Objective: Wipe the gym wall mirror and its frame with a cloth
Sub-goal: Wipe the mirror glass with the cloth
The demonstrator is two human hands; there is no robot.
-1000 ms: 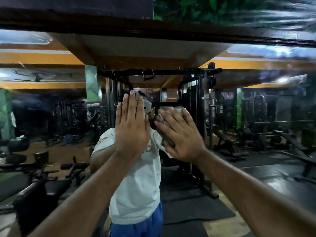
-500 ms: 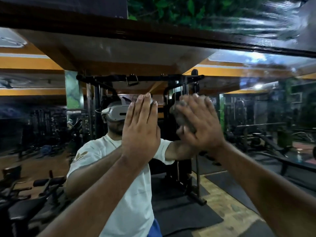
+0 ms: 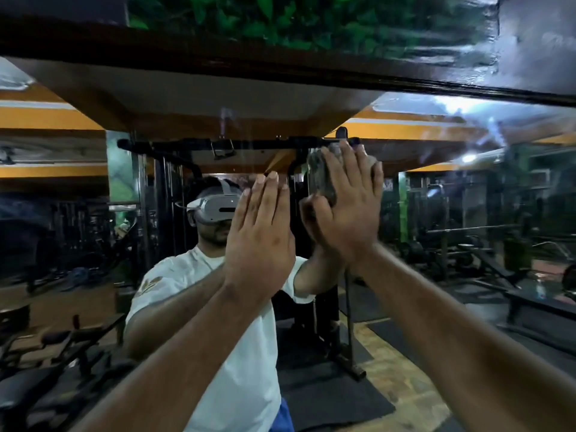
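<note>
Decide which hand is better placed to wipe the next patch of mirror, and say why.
The right hand: it presses the cloth flat against the mirror just below the frame. The left hand lies bare on the glass.

Dim gym, orange-striped walls

Arms: bare to the short sleeves
Shirt: white, short-sleeved
Shorts: blue
Headset: white, strapped over the head
</note>
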